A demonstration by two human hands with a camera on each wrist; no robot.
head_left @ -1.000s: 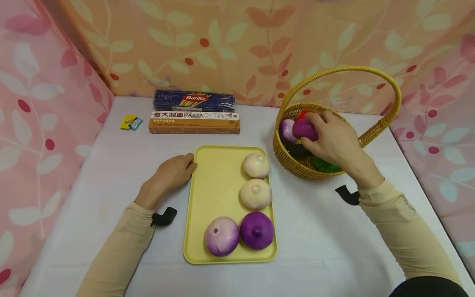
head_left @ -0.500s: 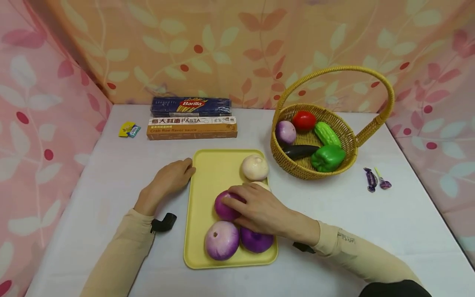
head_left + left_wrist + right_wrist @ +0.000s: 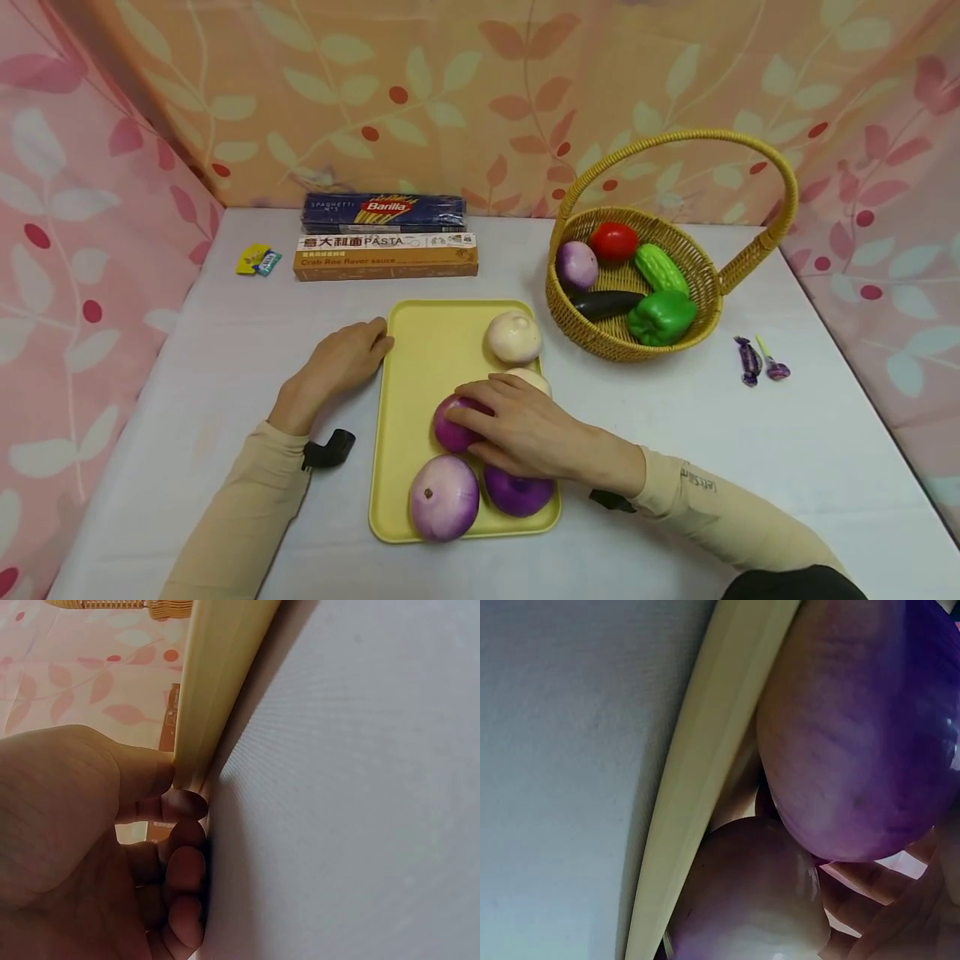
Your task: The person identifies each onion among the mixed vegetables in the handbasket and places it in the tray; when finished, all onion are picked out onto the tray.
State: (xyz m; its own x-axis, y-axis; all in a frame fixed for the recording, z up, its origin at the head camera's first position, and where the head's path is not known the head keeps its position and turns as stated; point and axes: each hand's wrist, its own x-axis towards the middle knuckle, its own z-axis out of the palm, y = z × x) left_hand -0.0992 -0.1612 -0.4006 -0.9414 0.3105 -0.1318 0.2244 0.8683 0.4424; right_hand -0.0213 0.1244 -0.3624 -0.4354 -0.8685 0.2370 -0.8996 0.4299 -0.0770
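Observation:
My right hand (image 3: 536, 429) grips a purple onion (image 3: 452, 425) over the middle of the yellow tray (image 3: 420, 350), fingers curled over its right side. In front of it lie a pale purple onion (image 3: 444, 497) and a dark purple onion (image 3: 519, 493), the latter partly under the hand. Two white onions (image 3: 514, 337) line the tray's right side, the nearer one mostly hidden by the fingers. At the tray's left rim my left hand (image 3: 341, 362) pinches the edge; the left wrist view has the thumb (image 3: 154, 772) on the rim and curled fingers below.
A wicker basket (image 3: 592, 335) at the back right holds another onion (image 3: 577, 265), a tomato (image 3: 614, 242), a cucumber (image 3: 662, 270), an eggplant (image 3: 607, 305) and a green pepper (image 3: 662, 317). Pasta packages (image 3: 386, 257) stand at the back; wrapped candies (image 3: 748, 361) lie at the right.
My right hand has carried the purple onion out of the basket and leftward onto the tray. The pale purple onion has shifted slightly toward the front. My left hand stays at the rim.

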